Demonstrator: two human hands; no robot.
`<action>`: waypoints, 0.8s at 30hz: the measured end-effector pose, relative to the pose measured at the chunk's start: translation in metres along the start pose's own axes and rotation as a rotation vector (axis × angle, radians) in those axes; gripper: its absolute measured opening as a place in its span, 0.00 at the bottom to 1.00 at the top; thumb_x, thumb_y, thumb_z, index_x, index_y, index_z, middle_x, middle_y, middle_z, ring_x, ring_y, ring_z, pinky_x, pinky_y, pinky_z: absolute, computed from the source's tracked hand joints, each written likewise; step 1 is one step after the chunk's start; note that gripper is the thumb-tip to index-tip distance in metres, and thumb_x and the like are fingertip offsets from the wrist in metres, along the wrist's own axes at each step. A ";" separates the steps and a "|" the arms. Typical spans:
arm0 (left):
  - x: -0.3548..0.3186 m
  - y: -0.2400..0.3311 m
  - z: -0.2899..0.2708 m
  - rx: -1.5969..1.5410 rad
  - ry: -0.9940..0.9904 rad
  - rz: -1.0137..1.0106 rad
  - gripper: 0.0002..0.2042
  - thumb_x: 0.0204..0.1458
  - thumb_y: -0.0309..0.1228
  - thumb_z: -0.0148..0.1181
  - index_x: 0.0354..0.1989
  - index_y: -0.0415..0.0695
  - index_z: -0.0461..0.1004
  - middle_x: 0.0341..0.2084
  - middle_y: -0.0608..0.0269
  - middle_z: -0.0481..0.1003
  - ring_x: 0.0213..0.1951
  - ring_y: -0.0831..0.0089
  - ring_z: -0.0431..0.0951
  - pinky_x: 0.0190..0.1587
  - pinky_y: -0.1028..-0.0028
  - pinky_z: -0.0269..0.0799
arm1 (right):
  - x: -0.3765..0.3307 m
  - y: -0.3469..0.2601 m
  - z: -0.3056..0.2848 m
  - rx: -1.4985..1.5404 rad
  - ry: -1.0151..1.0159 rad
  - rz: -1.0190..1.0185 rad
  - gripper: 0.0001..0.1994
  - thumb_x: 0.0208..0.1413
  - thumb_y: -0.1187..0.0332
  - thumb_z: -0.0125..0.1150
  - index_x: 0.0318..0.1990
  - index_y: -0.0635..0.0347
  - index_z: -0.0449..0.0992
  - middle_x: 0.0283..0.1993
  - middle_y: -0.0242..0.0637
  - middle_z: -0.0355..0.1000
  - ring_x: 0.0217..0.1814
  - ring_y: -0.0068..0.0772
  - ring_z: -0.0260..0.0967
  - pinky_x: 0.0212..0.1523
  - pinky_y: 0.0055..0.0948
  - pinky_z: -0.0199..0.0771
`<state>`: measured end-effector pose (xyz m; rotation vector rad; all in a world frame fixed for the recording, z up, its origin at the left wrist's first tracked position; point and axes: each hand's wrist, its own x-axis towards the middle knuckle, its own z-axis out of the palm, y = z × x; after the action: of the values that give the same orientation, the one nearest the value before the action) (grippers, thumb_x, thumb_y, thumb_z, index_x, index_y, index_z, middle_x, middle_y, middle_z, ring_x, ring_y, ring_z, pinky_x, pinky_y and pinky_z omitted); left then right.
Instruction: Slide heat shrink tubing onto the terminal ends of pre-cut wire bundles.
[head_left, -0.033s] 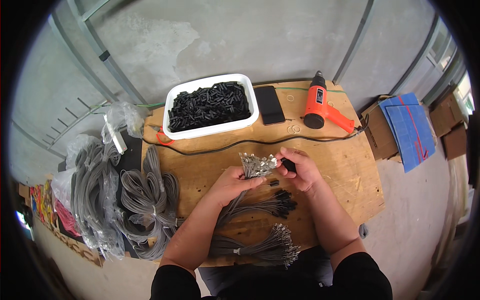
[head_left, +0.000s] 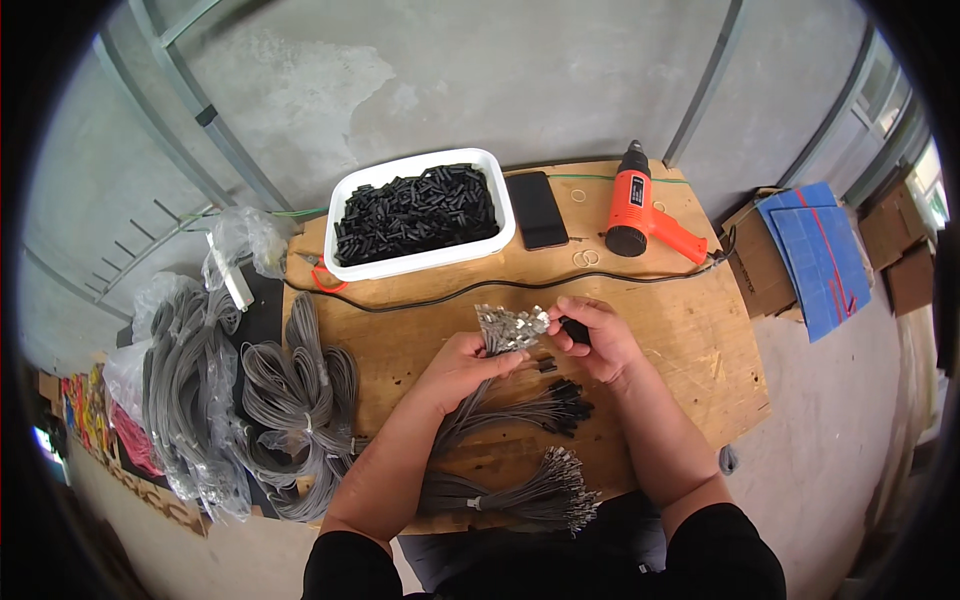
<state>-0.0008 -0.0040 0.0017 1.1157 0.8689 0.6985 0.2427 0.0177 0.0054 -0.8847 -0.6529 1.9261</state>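
My left hand (head_left: 462, 372) is closed round a bundle of grey cables whose silvery metal end terminals (head_left: 513, 327) fan out above the fist. My right hand (head_left: 600, 338) is right beside these ends, thumb and fingertips pinched together at the terminals. Black pieces (head_left: 574, 330), likely short sleeves, sit within its curled fingers. Below the hands, a cable bunch with black-covered ends (head_left: 565, 405) lies on the wooden table. Nearer to me rests another tied cable bundle (head_left: 510, 497) with bare metal ends. A few loose black sleeves (head_left: 546, 365) lie between my hands.
A white tub (head_left: 420, 267) full of black sleeves stands at the back, beside a dark phone (head_left: 540, 212). An orange heat gun (head_left: 632, 212) is at the back right, its black cord (head_left: 450, 297) crossing the table (head_left: 690, 340). Coiled grey cables (head_left: 300, 390) are on the left.
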 end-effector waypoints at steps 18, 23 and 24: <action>0.001 0.000 -0.001 -0.151 0.146 -0.083 0.11 0.56 0.28 0.66 0.44 0.36 0.78 0.28 0.65 0.77 0.27 0.77 0.75 0.32 0.75 0.74 | -0.009 0.015 0.022 -0.360 0.042 -0.023 0.05 0.56 0.73 0.69 0.35 0.63 0.78 0.26 0.29 0.72 0.23 0.15 0.63 0.19 0.16 0.56; 0.002 0.000 -0.001 -0.068 0.095 -0.009 0.09 0.53 0.25 0.67 0.40 0.36 0.77 0.27 0.64 0.77 0.27 0.76 0.76 0.31 0.75 0.73 | -0.010 0.016 0.024 -0.336 0.049 -0.029 0.06 0.55 0.73 0.69 0.34 0.63 0.78 0.24 0.28 0.70 0.21 0.16 0.62 0.18 0.17 0.54; 0.002 0.000 -0.001 -0.069 0.095 -0.009 0.09 0.53 0.25 0.67 0.40 0.36 0.77 0.27 0.64 0.77 0.27 0.76 0.76 0.31 0.75 0.73 | -0.010 0.016 0.024 -0.314 0.042 -0.026 0.06 0.55 0.73 0.70 0.34 0.64 0.78 0.23 0.28 0.69 0.21 0.16 0.62 0.18 0.17 0.54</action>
<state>-0.0007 -0.0015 0.0007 1.0234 0.9236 0.7737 0.2187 -0.0006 0.0110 -1.1009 -0.9539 1.8039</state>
